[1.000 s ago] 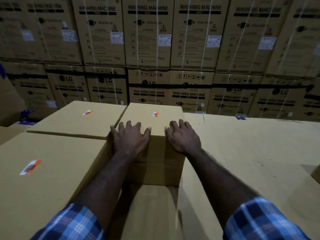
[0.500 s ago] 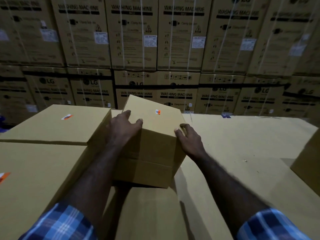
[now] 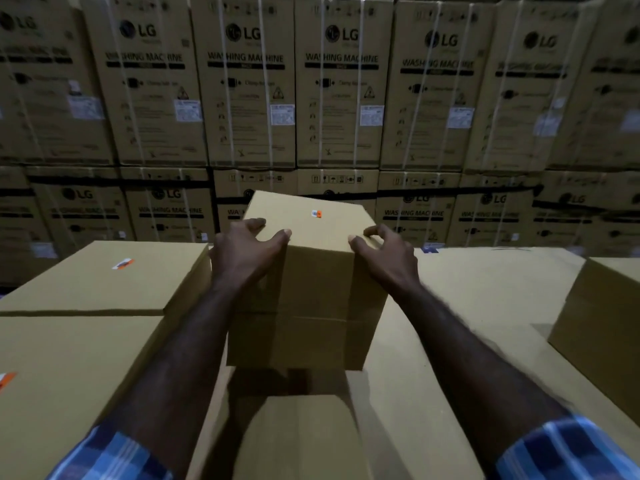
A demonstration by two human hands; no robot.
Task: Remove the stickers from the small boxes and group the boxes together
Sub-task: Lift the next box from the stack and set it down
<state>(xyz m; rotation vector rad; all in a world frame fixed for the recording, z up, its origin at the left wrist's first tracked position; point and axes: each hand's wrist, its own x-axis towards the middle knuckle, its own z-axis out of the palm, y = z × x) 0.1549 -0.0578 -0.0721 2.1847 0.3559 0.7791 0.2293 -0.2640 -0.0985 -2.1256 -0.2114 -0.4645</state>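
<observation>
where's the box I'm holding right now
In the head view it sits centre frame: the small box is held between your left hand and right hand, right of the stickered box.

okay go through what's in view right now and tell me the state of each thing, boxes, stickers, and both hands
Held box: gripped by both hands, tilted, sticker still on top.
Left hand: curled over the box's left top edge.
Right hand: gripping its right top edge.
Left rear box: resting flat, sticker still on.

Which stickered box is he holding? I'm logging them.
The middle box, gripped by both hands and tilted; its small sticker is on top. The left ones lie flat, untouched.
</observation>
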